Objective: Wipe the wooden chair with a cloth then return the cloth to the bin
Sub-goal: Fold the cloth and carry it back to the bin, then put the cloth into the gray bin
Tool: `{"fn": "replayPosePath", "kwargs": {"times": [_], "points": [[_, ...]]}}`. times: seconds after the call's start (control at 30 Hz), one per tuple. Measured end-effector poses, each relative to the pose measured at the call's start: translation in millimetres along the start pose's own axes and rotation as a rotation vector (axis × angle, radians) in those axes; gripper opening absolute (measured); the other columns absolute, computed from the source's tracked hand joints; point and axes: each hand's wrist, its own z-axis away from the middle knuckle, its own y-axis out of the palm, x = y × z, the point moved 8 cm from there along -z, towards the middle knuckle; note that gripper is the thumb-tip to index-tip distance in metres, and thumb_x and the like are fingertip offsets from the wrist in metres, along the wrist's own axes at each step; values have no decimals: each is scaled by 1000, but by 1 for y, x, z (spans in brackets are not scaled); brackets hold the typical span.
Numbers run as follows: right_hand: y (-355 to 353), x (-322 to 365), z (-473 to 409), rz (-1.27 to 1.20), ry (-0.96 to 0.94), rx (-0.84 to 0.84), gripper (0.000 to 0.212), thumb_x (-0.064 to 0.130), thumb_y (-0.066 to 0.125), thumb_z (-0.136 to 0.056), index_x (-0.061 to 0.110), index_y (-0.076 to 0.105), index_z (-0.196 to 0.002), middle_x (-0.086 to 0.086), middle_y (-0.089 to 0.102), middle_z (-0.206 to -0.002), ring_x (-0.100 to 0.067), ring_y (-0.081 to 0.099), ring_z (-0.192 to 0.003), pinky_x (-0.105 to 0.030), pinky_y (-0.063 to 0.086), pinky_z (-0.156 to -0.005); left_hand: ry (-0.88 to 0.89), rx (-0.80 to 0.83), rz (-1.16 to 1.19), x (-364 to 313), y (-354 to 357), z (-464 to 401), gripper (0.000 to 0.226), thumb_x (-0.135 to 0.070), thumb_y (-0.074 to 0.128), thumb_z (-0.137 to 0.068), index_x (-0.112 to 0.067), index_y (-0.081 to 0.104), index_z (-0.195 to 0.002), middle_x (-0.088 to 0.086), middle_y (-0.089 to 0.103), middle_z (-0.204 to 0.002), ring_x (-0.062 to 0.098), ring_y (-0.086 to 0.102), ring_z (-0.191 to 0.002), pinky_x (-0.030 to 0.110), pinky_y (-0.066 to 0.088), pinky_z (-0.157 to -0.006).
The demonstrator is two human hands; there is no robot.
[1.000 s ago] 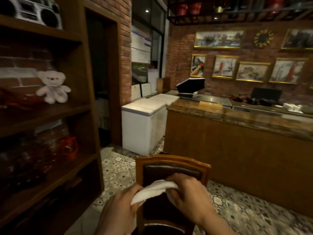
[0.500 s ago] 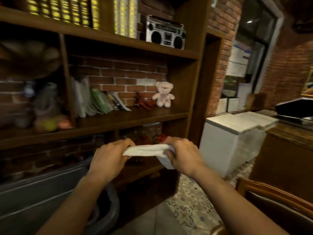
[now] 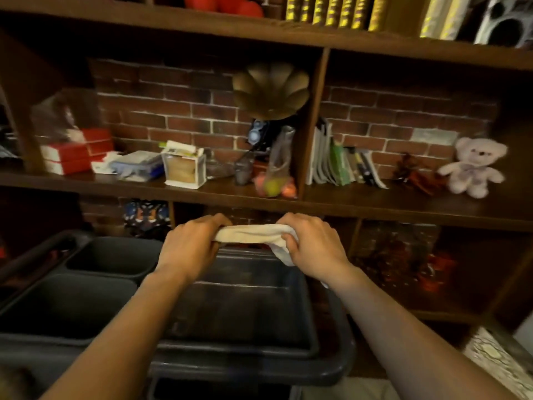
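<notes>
A white cloth (image 3: pixel 252 234) is stretched between my two hands at the middle of the head view. My left hand (image 3: pixel 190 246) grips its left end and my right hand (image 3: pixel 313 245) grips its bunched right end, from which a corner hangs down. Both hands hover above the far edge of a dark grey bin (image 3: pixel 300 307) that sits on a cart right below them. The wooden chair is out of view.
Two smaller grey bins (image 3: pixel 115 256) lie to the left on the same cart. Behind stands a dark wooden shelf unit (image 3: pixel 375 203) with books, boxes, a gramophone horn (image 3: pixel 269 89) and a teddy bear (image 3: pixel 471 167). Patterned floor tiles (image 3: pixel 496 359) show at bottom right.
The view has swung left, from the chair to the shelves and the bins. Both hands kept hold of the cloth and carried it over the grey bin.
</notes>
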Motion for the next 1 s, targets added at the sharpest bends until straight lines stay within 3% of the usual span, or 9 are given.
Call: {"fn": "replayPosePath", "kwargs": {"times": [0.1, 0.23, 0.4, 0.67, 0.83, 1.0], "points": [[33, 10, -21, -38, -26, 17, 18, 26, 58, -94, 37, 57, -108, 9, 64, -103, -20, 63, -91, -43, 53, -74, -38, 19, -5, 33, 10, 0, 39, -26, 63, -85, -48, 51, -115, -14, 67, -113, 21, 66, -99, 41, 53, -75], [84, -3, -41, -86, -17, 52, 18, 25, 59, -96, 35, 59, -111, 9, 65, -107, -17, 62, -96, -42, 53, -79, -68, 97, 0, 65, 48, -18, 37, -44, 53, -82, -50, 50, -119, -13, 66, -114, 20, 66, -100, 40, 49, -76], [159, -46, -74, -126, 11, 141, 28, 17, 64, -94, 32, 60, -117, 6, 65, -112, -19, 64, -99, -38, 53, -76, -123, 203, -19, 95, 120, -56, 41, -48, 58, -83, -49, 47, -123, -11, 66, -121, 21, 65, -106, 46, 53, -86], [290, -98, -81, -128, 126, 312, 41, 11, 68, -88, 36, 58, -119, 6, 68, -119, -22, 65, -104, -43, 56, -81, -212, 402, -115, 146, 246, -79, 51, -40, 63, -89, -52, 39, -132, -6, 64, -131, 25, 65, -112, 44, 52, -95], [348, -109, -55, -173, 164, 398, 47, 11, 74, -81, 37, 59, -116, 8, 68, -114, -16, 67, -101, -32, 54, -78, -235, 555, -194, 163, 310, -63, 61, -49, 64, -87, -51, 33, -139, -3, 58, -138, 23, 61, -119, 44, 48, -101], [382, -117, -29, -167, 215, 396, 60, 11, 75, -80, 41, 54, -128, 11, 66, -119, -14, 62, -107, -29, 53, -82, -152, 564, -244, 168, 353, -53, 63, -31, 59, -94, -48, 28, -146, -7, 49, -148, 21, 55, -127, 36, 46, -100]]}}
